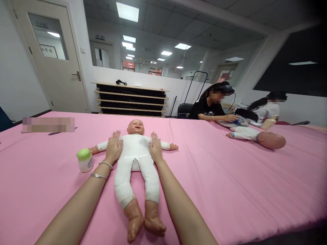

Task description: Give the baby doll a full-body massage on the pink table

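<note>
A baby doll (135, 149) with a white cloth body lies on its back on the pink sheet (217, 190), head away from me and feet toward me. My left hand (114, 147) rests against the doll's side by its outstretched arm, fingers extended. On the opposite side, my right hand (155, 147) touches the torso beside the other arm, its fingers also stretched out. Neither hand grips anything. A white jar with a green lid (85, 160) stands left of my left hand, close to the doll's small hand.
At the right, a person in black (208, 105) handles another doll (270, 140) on the same table. Someone in white (270, 110) sits beyond. A blurred-out item lies at the far left, with a dark thin object (57, 132).
</note>
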Motion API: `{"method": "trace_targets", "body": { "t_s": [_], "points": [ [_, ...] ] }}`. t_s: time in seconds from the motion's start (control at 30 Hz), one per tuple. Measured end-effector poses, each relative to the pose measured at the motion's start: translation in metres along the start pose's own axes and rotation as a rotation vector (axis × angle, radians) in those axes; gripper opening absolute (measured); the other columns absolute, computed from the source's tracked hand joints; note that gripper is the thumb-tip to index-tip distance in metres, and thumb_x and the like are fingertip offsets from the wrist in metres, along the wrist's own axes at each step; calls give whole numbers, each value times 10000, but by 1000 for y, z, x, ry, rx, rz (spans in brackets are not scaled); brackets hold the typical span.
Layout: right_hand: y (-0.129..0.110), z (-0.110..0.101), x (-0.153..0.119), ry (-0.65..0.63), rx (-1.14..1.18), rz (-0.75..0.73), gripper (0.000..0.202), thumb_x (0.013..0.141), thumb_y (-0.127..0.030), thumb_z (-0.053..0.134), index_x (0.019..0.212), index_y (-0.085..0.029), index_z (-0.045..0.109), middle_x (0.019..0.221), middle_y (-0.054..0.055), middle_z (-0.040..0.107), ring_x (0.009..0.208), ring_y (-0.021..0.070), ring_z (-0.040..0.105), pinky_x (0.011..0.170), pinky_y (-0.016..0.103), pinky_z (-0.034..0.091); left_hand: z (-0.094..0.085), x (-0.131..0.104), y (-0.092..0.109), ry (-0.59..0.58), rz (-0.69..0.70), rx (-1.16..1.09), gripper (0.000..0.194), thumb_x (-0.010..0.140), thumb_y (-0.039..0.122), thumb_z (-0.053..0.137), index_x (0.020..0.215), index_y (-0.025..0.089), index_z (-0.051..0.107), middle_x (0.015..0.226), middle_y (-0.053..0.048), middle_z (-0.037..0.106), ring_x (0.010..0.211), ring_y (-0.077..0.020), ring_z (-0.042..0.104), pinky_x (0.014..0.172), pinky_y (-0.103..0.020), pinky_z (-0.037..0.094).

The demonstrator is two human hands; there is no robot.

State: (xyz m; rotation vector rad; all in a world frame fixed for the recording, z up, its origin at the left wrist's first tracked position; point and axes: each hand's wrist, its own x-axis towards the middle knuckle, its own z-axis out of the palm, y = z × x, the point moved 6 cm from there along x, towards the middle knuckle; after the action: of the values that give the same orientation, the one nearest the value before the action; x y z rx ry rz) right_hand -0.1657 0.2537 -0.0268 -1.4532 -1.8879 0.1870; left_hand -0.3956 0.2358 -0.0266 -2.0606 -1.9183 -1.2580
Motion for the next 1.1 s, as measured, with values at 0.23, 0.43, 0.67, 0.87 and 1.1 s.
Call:
{"method": "trace_targets", "body": {
  "t_s": [0.23, 0.43, 0.67, 0.87, 1.1],
  "points": [
    [11, 16, -2, -197, -83, 149, 549, 899, -417, 177, 1383, -196, 312, 1446, 23, 269, 1384, 143, 201, 1171, 424, 59, 22, -1, -12, -300, -40, 194, 516, 916, 373, 236, 1380, 181, 352, 1443, -56, 301, 1353, -218, 214, 1103, -473, 93],
    [25, -11, -5, 150, -160, 424, 615, 882, -439, 216, 1393, -105, 282, 1481, 76, 124, 1409, 204, 82, 1132, 522, -54, -10, -3, -25, 110, -268, 309, 532, 863, 298, 327, 1325, 45, 410, 1417, -163, 323, 1364, -284, 142, 1074, -565, 19],
    [-16, 14, 12, -205, 215, -10, 525, 886, -461, 219, 1376, -291, 298, 1470, -21, 195, 1405, 134, 137, 1157, 481, 17, 17, 4, 16, -170, 186, -273, 536, 897, 398, 271, 1384, 182, 329, 1462, -58, 264, 1355, -162, 211, 1108, -379, 174],
    [1, 24, 4, -270, 73, 91, 510, 895, -407, 189, 1367, -269, 325, 1452, -28, 252, 1396, 144, 167, 1162, 467, 38, 33, 0, 5, -346, 30, -73, 492, 924, 396, 208, 1374, 258, 350, 1461, -28, 263, 1361, -211, 190, 1090, -498, 116],
    [30, -17, -14, 221, -148, 483, 551, 848, -356, 295, 1320, -98, 414, 1469, 107, 176, 1399, 255, 108, 1119, 545, -69, -9, -8, -19, 34, -280, 140, 496, 875, 300, 320, 1297, 77, 453, 1402, -131, 361, 1364, -267, 158, 1090, -539, 9]
  ]
}}
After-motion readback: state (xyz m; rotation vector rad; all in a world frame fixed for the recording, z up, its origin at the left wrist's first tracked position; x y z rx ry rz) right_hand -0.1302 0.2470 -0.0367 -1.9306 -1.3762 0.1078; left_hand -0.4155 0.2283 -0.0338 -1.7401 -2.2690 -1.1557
